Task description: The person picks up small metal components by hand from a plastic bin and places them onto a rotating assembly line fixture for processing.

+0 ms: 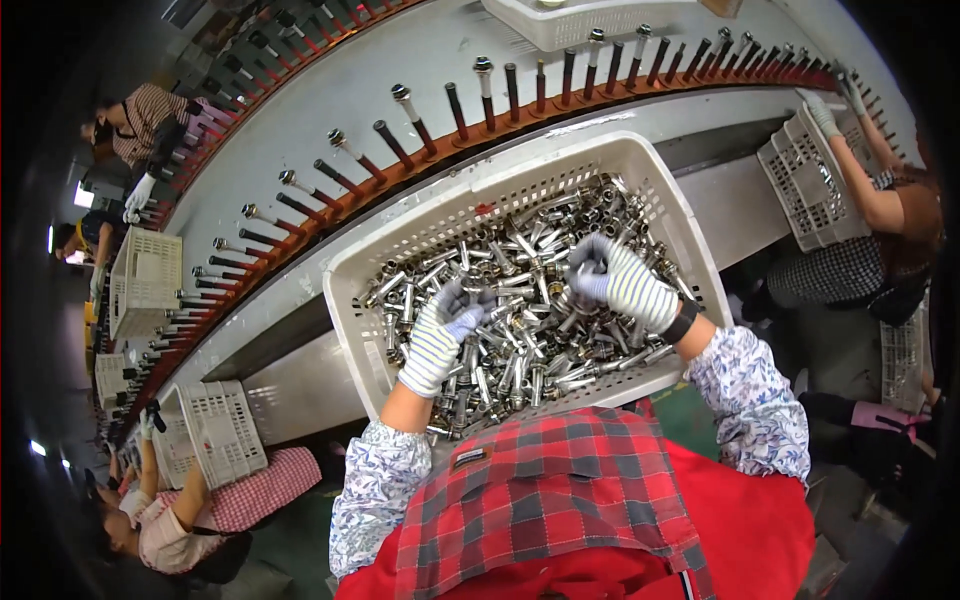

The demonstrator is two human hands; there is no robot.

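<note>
In the head view, a person's two hands in white-and-blue striped knit gloves work over a large off-white plastic basket with slotted walls (697, 250), which holds a jumbled heap of silvery, tube-shaped metal fittings (515, 290); the left hand (445, 330) is over the left part of the heap, its fingers half curled; the right hand (620, 280) is over the right part and reaches farther from the body, thumb and fingers bent toward one another; I cannot tell whether either grasps a fitting; the heap lies directly below and between them, so neither hand is clearly nearer; the fittings' long axes point every way, with no shared direction, while the basket's own long side slants up to the right; beyond its far wall runs a curved rust-orange rail (500, 128) of black-and-red rods (393, 145), several capped with metal pieces; co-workers handle similar baskets at either side.
</note>
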